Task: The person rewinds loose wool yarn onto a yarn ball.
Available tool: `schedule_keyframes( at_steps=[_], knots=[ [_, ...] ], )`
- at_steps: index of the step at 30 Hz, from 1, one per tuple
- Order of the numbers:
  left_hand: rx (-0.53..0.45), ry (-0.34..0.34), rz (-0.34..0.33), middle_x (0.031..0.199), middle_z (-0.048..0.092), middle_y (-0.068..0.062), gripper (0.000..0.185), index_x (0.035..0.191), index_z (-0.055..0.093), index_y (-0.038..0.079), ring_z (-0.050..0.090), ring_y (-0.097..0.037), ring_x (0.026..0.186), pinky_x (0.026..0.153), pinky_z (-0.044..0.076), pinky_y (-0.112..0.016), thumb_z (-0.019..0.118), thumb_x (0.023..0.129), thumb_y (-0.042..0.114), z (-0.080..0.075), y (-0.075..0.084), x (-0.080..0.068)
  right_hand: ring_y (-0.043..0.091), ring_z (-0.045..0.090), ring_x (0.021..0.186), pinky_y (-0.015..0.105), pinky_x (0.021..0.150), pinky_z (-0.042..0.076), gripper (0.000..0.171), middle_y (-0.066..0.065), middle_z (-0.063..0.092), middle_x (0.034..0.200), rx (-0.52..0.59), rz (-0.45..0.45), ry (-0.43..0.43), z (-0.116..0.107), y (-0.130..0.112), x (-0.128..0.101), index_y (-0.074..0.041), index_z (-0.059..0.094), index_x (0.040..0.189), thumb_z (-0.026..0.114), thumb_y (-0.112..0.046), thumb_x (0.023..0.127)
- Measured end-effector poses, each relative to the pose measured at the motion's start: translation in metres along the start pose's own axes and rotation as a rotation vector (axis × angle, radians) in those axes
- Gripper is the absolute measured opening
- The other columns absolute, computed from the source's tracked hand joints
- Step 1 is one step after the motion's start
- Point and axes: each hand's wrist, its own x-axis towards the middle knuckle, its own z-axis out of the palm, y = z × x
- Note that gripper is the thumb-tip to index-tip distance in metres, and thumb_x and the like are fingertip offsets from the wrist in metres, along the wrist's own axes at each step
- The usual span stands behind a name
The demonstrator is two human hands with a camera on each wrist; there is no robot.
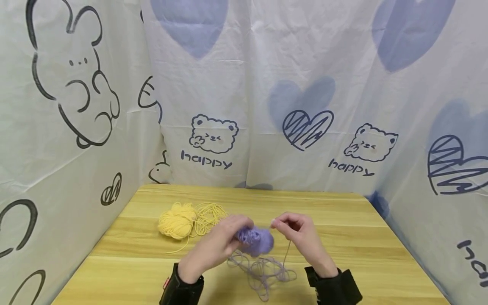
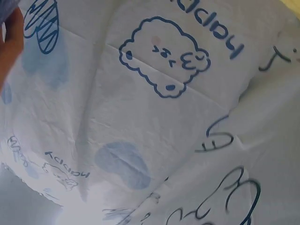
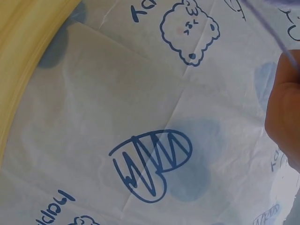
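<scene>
In the head view my left hand [image 1: 221,241] grips a purple ball of yarn [image 1: 259,242] above the middle of the table. To its right, my right hand [image 1: 299,233] pinches a strand of purple yarn [image 1: 287,250] between thumb and finger. That strand runs down to a loose tangle of purple yarn [image 1: 263,273] on the tabletop, below and between both hands. The left wrist view catches only an edge of the left hand [image 2: 11,40]. In the right wrist view, part of the right hand [image 3: 283,108] shows beside a purple strand [image 3: 269,29].
A yellow ball of yarn [image 1: 177,221] lies on the wooden table [image 1: 343,237] at the back left, with loose yellow loops [image 1: 207,214] against its right side. White printed cloth [image 1: 259,84] hangs behind the table and along both sides.
</scene>
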Motion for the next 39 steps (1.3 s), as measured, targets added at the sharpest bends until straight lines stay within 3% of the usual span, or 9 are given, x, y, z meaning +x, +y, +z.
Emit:
schedule_keyframes(
  at_steps=[6,9,12,14,16,21,25,30,39],
  knots=[
    [-0.361,-0.123,0.042,0.115,0.064,0.000,0.040,0.114,0.057,0.015,0.059,-0.010,0.104,0.089,0.054,-0.027,0.069,0.079,0.000,-0.003,0.000,-0.004,0.015,0.033,0.054,0.031,0.047,0.029,0.016,0.002,0.046,0.067,-0.031,0.157,0.038,0.025,-0.113,0.027,0.002,0.066,0.099,0.057,-0.011,0.096],
    [-0.534,-0.105,0.036,0.113,0.062,-0.007,0.037,0.116,0.055,0.012,0.058,-0.009,0.102,0.085,0.057,-0.028,0.068,0.083,0.001,-0.004,0.000,-0.005,0.006,0.045,0.059,0.023,0.052,0.038,0.015,-0.008,0.057,0.074,0.029,0.215,0.005,0.034,-0.132,0.033,0.006,0.065,0.097,0.055,-0.005,0.096],
    [-0.649,-0.024,0.023,0.110,0.058,-0.015,0.035,0.117,0.053,0.006,0.057,-0.009,0.099,0.081,0.058,-0.031,0.067,0.085,0.002,-0.005,0.000,-0.005,0.001,0.056,0.070,0.019,0.061,0.047,0.015,-0.013,0.065,0.083,0.128,0.277,-0.039,0.040,-0.133,0.034,-0.001,0.068,0.094,0.053,-0.003,0.096],
    [-0.677,0.045,0.001,0.107,0.057,-0.017,0.033,0.116,0.051,0.004,0.057,-0.007,0.095,0.078,0.058,-0.030,0.066,0.086,0.002,-0.006,0.000,-0.004,0.002,0.056,0.071,0.021,0.061,0.048,0.018,-0.011,0.064,0.079,0.172,0.264,-0.068,0.042,-0.129,0.033,-0.007,0.068,0.091,0.052,-0.002,0.097],
    [-0.694,0.116,-0.030,0.106,0.056,-0.016,0.033,0.115,0.049,0.002,0.057,-0.006,0.093,0.077,0.058,-0.028,0.065,0.086,0.000,-0.007,0.000,-0.003,0.002,0.045,0.059,0.023,0.052,0.039,0.022,-0.010,0.052,0.067,0.200,0.247,-0.103,0.044,-0.126,0.033,-0.010,0.061,0.079,0.050,-0.001,0.097],
    [-0.708,0.336,-0.139,0.108,0.054,-0.004,0.034,0.114,0.047,-0.002,0.057,-0.008,0.096,0.083,0.054,-0.023,0.066,0.085,-0.002,-0.012,0.000,0.000,0.016,0.018,0.049,0.034,0.046,0.018,0.024,0.007,0.026,0.055,0.153,0.286,-0.167,0.047,-0.122,0.034,0.004,0.055,0.076,0.049,-0.005,0.098],
    [-0.742,0.490,-0.261,0.111,0.055,0.000,0.035,0.113,0.047,-0.001,0.057,-0.010,0.101,0.086,0.053,-0.020,0.067,0.085,-0.001,-0.017,-0.001,0.002,0.019,0.019,0.046,0.032,0.048,0.025,0.029,0.012,0.027,0.053,0.064,0.352,-0.190,0.050,-0.126,0.037,0.006,0.062,0.087,0.052,-0.018,0.100],
    [-0.737,0.536,-0.326,0.110,0.055,-0.001,0.034,0.113,0.048,-0.001,0.057,-0.011,0.099,0.082,0.054,-0.021,0.068,0.086,0.000,-0.020,-0.001,0.002,0.019,0.022,0.047,0.028,0.064,0.039,0.030,0.009,0.025,0.054,0.038,0.375,-0.189,0.051,-0.128,0.037,0.001,0.060,0.085,0.051,-0.024,0.100],
    [-0.650,0.563,-0.340,0.107,0.054,-0.006,0.034,0.111,0.049,0.001,0.057,-0.013,0.094,0.080,0.058,-0.026,0.070,0.085,0.002,-0.018,-0.001,0.002,0.016,0.025,0.048,0.033,0.045,0.026,0.025,0.010,0.030,0.056,0.001,0.347,-0.171,0.050,-0.129,0.037,-0.002,0.063,0.086,0.053,-0.020,0.099]
  ],
)
